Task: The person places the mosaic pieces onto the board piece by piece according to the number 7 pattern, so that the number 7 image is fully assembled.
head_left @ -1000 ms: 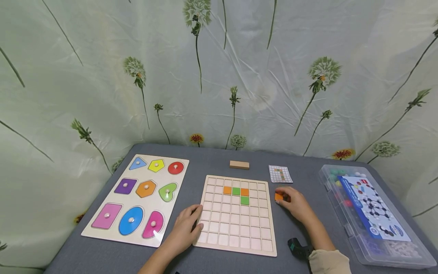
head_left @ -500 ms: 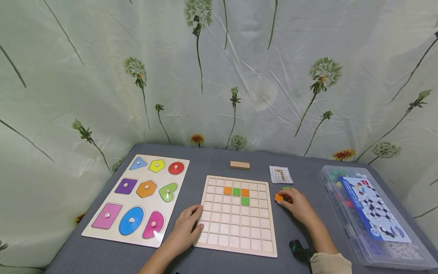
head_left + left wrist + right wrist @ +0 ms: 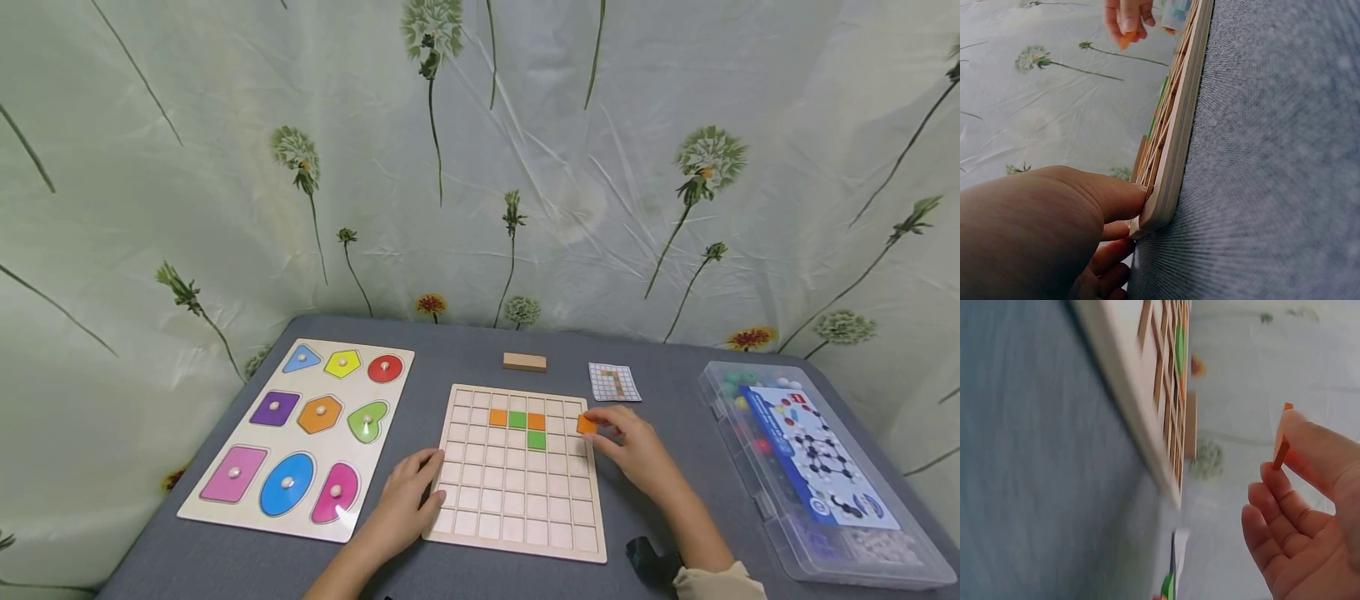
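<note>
An orange square tile (image 3: 586, 425) is pinched between the thumb and fingers of my right hand (image 3: 637, 454), above the right rim of a wooden grid board (image 3: 517, 552). In the right wrist view the tile (image 3: 1282, 440) is held up on edge, clear of the board. Orange tiles (image 3: 498, 417) and green tiles (image 3: 537, 440) sit in the board's upper cells, a row of three with one green below. My left hand (image 3: 402, 504) grips the board's left edge near the front corner; in the left wrist view its thumb (image 3: 1110, 194) lies on the rim.
A small printed grid card (image 3: 615, 382) lies behind my right hand, with a green tile (image 3: 1168, 586) near it. A wooden block (image 3: 524, 362) lies behind the board. A knobbed shape puzzle (image 3: 300, 529) is left, a clear plastic case (image 3: 780, 533) right.
My right hand has lifted the orange tile from beside the board and moved left with it to the board's right rim. My left hand has stayed still.
</note>
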